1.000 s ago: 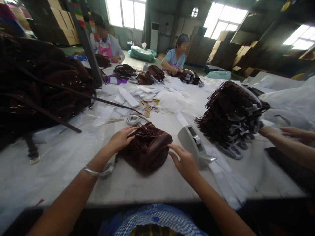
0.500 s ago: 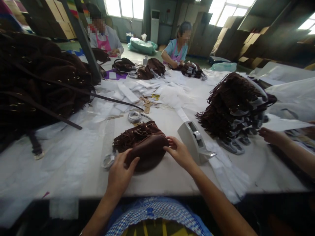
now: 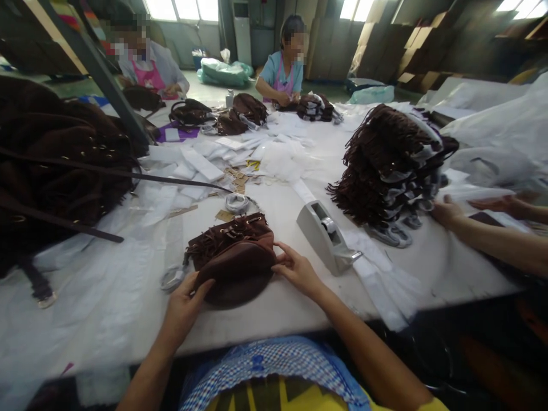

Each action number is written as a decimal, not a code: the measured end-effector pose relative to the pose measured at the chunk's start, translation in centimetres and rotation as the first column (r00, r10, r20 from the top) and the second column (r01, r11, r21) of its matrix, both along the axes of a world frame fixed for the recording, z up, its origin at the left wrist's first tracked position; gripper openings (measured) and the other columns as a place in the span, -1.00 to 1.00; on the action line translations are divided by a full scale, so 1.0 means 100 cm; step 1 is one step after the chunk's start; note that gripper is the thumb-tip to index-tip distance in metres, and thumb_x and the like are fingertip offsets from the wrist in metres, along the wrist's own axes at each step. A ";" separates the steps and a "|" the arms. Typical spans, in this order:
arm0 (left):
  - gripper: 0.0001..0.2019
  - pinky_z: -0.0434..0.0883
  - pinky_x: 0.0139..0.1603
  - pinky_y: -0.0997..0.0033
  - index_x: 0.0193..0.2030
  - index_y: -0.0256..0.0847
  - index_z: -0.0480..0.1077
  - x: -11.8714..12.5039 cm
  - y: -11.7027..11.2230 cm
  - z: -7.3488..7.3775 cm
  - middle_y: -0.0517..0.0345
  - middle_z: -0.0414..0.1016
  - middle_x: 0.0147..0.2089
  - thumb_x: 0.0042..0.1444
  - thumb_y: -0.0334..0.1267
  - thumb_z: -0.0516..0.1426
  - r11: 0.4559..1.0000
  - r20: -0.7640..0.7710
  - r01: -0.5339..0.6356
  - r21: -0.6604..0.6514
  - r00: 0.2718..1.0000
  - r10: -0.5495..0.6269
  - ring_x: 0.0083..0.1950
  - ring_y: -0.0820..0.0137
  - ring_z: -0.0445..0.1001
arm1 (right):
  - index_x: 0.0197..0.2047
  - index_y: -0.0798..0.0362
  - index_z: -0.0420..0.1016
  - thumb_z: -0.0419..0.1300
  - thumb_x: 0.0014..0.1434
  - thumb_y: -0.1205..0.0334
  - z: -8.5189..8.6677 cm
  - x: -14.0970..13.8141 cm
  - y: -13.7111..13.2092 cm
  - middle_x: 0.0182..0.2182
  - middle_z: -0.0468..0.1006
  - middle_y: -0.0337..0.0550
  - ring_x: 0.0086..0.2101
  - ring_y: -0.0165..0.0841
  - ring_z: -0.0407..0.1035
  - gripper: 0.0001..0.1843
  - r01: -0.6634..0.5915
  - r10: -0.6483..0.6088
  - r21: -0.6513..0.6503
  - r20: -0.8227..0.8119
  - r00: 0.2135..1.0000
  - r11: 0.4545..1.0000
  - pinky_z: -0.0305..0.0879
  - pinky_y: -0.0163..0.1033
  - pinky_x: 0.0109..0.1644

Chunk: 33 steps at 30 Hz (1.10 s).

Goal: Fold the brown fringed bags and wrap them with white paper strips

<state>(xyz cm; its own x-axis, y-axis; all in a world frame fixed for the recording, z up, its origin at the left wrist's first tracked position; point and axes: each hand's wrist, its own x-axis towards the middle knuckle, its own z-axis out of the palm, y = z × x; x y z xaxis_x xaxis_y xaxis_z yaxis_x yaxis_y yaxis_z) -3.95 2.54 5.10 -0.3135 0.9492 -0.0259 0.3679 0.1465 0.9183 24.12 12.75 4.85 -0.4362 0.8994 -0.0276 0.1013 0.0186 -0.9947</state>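
A brown suede fringed bag (image 3: 234, 260) lies on its side on the white table (image 3: 274, 308) right in front of me. My left hand (image 3: 185, 303) grips its rounded bottom edge at the near left, thumb on top. My right hand (image 3: 294, 268) pinches the bag's right side with curled fingers. A wrapped strap end (image 3: 172, 278) trails from the bag to the left of my left hand.
A grey tape dispenser (image 3: 325, 236) stands just right of the bag. A tall stack of fringed bags (image 3: 385, 165) sits further right, where another person's hands (image 3: 447, 212) work. A dark heap of bags (image 3: 55, 165) fills the left. White paper wrappers (image 3: 261, 154) litter the middle; two people sit opposite.
My left hand moved from the bag's far left top down to its near bottom edge. My right hand closed onto the bag's right side. The view tilted down and shifted.
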 end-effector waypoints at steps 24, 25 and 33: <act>-0.40 0.45 0.13 0.06 0.05 -0.28 0.47 -0.031 -0.010 -0.018 -0.04 0.60 -0.01 -0.07 0.07 0.33 0.975 0.139 0.036 -0.218 0.990 -0.005 0.06 0.01 0.52 | 0.26 -0.10 0.25 0.44 -0.02 0.17 0.011 -0.002 -0.018 -0.29 0.49 -0.28 -0.31 -0.39 0.41 -0.20 -0.092 0.082 0.169 0.061 0.995 0.981 0.42 -0.29 -0.19; -0.39 0.44 0.14 0.07 0.06 -0.27 0.46 -0.031 -0.012 -0.017 -0.03 0.59 0.01 -0.06 0.08 0.32 0.976 0.145 0.043 -0.213 0.989 -0.012 0.08 0.01 0.51 | 0.22 -0.09 0.30 0.42 0.01 0.15 0.011 0.001 -0.020 -0.19 0.50 -0.23 -0.23 -0.36 0.43 -0.28 -0.095 0.086 0.166 0.062 0.994 0.982 0.43 -0.27 -0.13; -0.33 0.31 0.28 0.09 0.25 -0.18 0.31 -0.036 -0.024 -0.008 -0.02 0.38 0.27 0.02 0.04 0.28 0.980 0.234 0.132 -0.149 0.968 -0.095 0.32 0.05 0.29 | -0.05 0.01 0.55 0.38 0.04 0.12 0.011 0.010 -0.024 -0.24 0.58 -0.22 -0.25 -0.35 0.46 -0.61 0.000 -0.013 0.096 0.135 0.991 0.995 0.41 -0.27 -0.13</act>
